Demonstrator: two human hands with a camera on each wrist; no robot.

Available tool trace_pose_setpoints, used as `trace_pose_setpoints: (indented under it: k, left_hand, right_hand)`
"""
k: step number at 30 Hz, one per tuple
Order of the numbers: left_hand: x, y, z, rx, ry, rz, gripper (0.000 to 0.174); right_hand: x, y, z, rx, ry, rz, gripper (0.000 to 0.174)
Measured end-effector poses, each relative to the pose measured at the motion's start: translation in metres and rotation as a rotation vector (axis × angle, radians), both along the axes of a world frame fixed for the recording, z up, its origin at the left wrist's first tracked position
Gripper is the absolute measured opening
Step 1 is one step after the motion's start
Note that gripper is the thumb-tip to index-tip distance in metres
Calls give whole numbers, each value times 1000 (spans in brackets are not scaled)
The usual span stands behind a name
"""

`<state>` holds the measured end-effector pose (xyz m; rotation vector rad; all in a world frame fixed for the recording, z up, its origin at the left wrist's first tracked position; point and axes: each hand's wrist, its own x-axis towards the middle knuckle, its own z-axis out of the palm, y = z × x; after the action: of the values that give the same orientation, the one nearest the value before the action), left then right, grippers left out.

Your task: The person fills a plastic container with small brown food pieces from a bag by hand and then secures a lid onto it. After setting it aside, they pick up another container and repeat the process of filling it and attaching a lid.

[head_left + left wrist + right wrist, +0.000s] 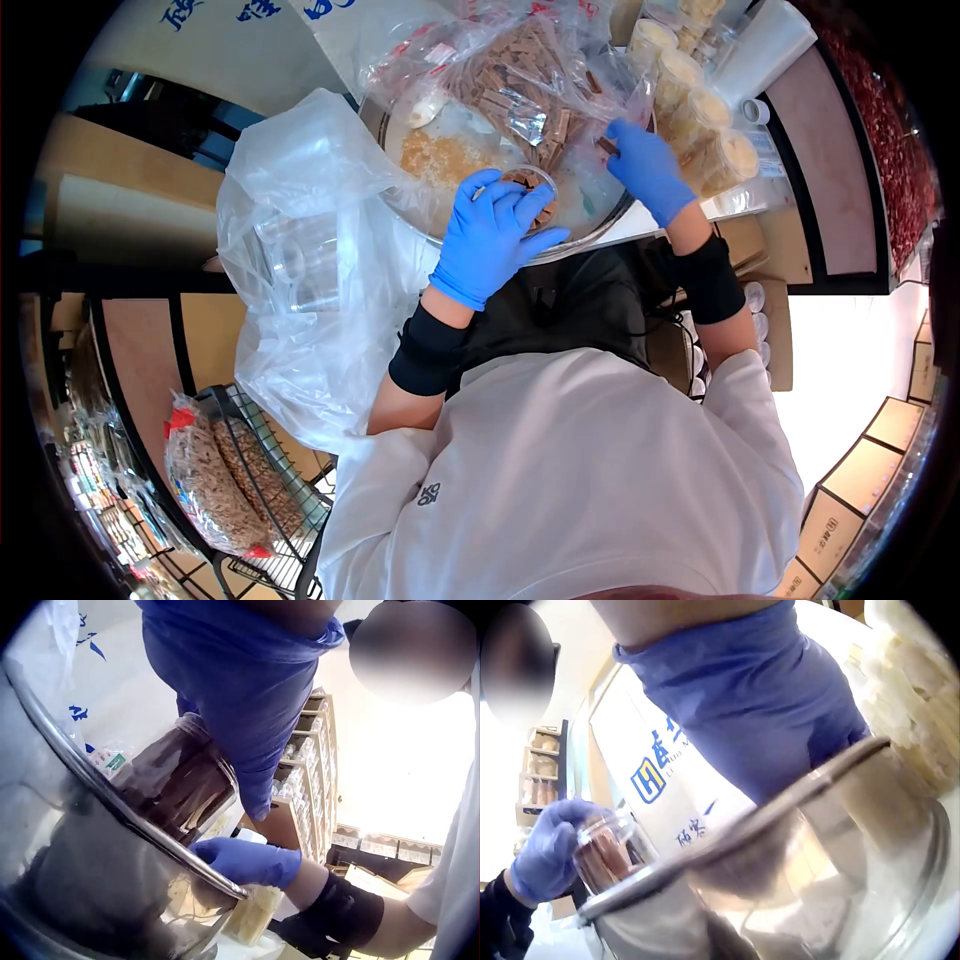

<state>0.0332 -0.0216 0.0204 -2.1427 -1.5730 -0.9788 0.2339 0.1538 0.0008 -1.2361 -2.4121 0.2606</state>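
Note:
My left hand (490,235), in a blue glove, holds a clear plastic jar (180,780) over the near part of a round steel basin (607,224). Brown flat strips stand inside the jar, packed upright. Also blue-gloved, my right hand (650,170) is at the basin's right side, pinching a brown strip (607,146) at its fingertips. Between the hands and the far rim lies an open clear bag (420,65) with a heap of brown strips (515,75). Tan crumbs (440,160) are scattered over the basin's left part.
Several clear tubs of pale yellow pieces (728,160) line the right of the basin, near a white plastic roll (765,50) and a white cap (755,112). On the left hangs a large clear bag (310,260) with empty jars inside. A wire cart (270,450) carries filled bags.

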Motion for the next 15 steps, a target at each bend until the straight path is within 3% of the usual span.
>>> trace_pose_setpoints:
  k: [4,6,12,15]
  left_hand:
    - [0,-1,3,-54,-38,-1,45]
    - [0,-2,4,-75,-74,-20,43]
    - [-4,-4,3,-90,-147,-114,41]
    - [-5,-6,5,-119,-118,-146,42]
  right_hand:
    - [7,-19,52,-72,106,73,18]
    - [4,-46,81,-204,405,308,18]
    - [-4,-82,100,-296,359,536,16]
    - [-7,-83,94,-168,335,485,15]
